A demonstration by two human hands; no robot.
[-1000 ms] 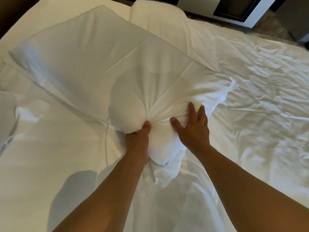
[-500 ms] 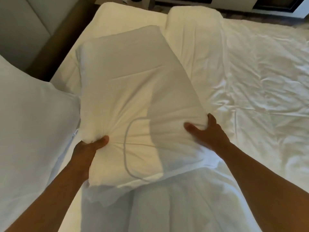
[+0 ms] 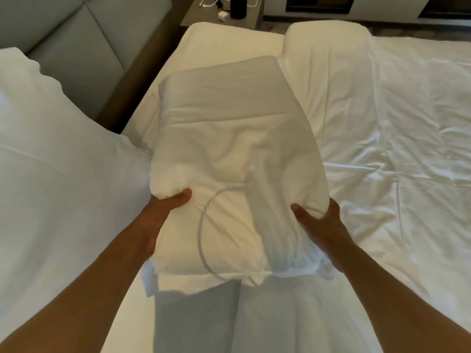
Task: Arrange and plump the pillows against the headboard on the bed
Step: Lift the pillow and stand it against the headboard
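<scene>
A hotel bedroom: a white bed [image 3: 407, 123] with its padded headboard [image 3: 63, 39] along the left edge. Two pillows show. One pillow [image 3: 51, 161] already leans at the headboard; the held pillow [image 3: 229, 161], long axis running away from the person, hangs over mid-bed, right of it. The left hand [image 3: 163, 212] and right hand [image 3: 323, 225] each clench a near corner; the left is nearer the headboard.

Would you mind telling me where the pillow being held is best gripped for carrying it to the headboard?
Grip the pillow at its two near corners, one from each side, as the left hand and right hand do now. It is long, soft and bunches there, giving handholds, and the far end points toward the headboard.
</scene>
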